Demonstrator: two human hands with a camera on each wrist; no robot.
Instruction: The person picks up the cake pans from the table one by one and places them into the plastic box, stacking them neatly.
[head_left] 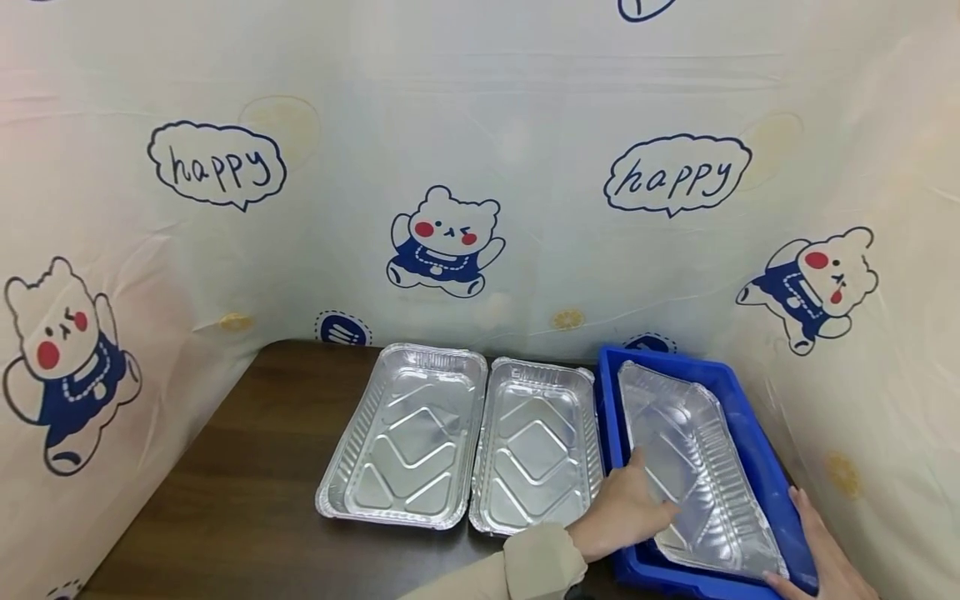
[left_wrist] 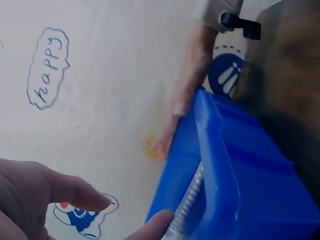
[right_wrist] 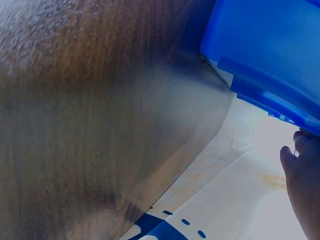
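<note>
A foil tray (head_left: 693, 467) lies askew inside a blue plastic bin (head_left: 757, 442) on the right of the table. My left hand (head_left: 626, 510) reaches over the bin's left side, close over the tray, with index finger and thumb spread apart. In the left wrist view that thumb and finger show a gap between them, near the bin's rim. My right hand (head_left: 828, 554) rests along the bin's near right side. Its fingers extend along the outer wall, and its thumb lies by the tray's near right corner.
Two more foil trays, a left one (head_left: 408, 442) and a middle one (head_left: 536, 450), sit side by side left of the bin on the dark wooden table (head_left: 277, 467). A printed cloth (head_left: 555, 225) hangs behind and around the table.
</note>
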